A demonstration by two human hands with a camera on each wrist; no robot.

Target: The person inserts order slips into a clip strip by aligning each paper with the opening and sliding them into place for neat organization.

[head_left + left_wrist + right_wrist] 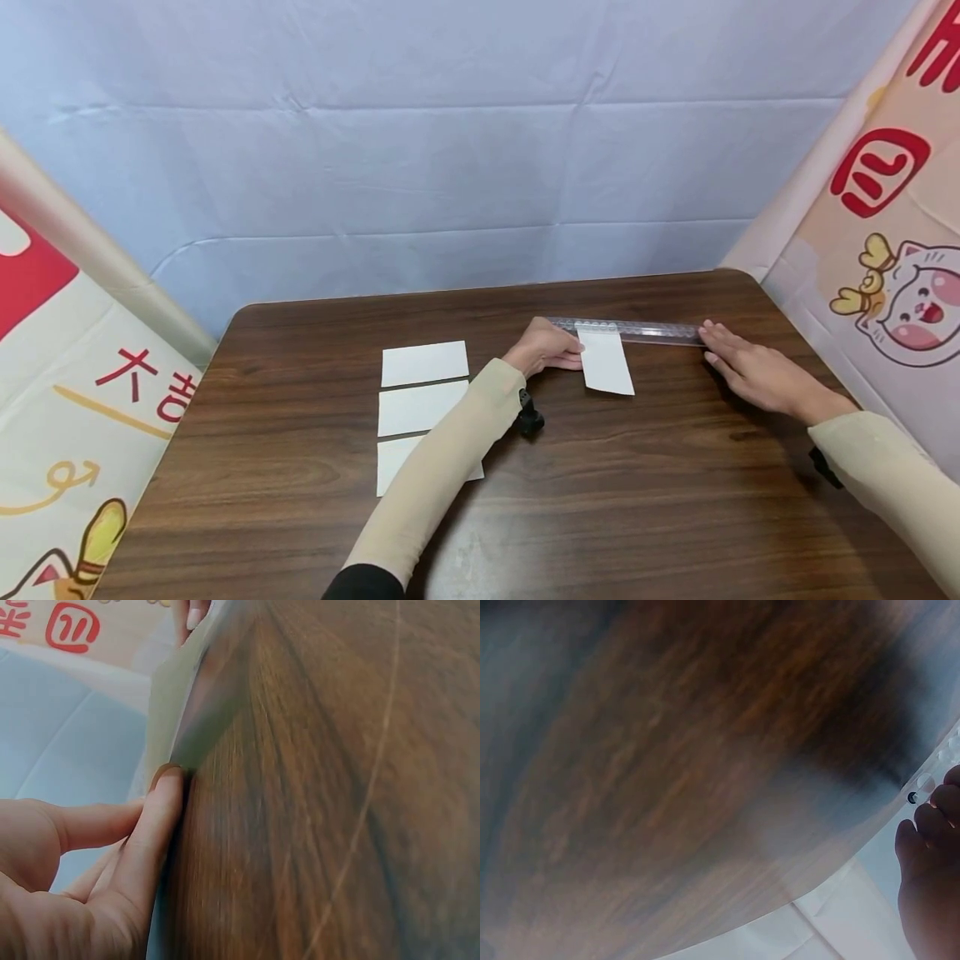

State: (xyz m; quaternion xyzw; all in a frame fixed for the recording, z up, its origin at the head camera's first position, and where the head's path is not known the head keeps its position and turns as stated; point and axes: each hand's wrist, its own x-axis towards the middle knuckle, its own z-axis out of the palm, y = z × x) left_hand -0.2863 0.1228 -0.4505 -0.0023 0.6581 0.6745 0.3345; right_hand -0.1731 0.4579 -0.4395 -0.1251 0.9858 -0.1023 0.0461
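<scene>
A clear plastic ruler (660,334) lies across the far right part of the table. The top end of a white paper card (607,365) overlaps it, and the rest of the card extends toward the person. My left hand (546,347) pinches the left edge of this card; in the left wrist view the thumb and a finger (163,799) meet at the paper's edge. My right hand (757,375) has its fingers extended, with the fingertips touching the ruler's right end. In the right wrist view, the right hand (934,862) appears beside a round hole in the ruler.
Three white cards lie in a column on the left: a far card (424,363), a middle card (420,407) and a near card (393,461) partly hidden by the left sleeve (442,467). The brown wooden table (285,400) ends at a pale blue cloth (450,183).
</scene>
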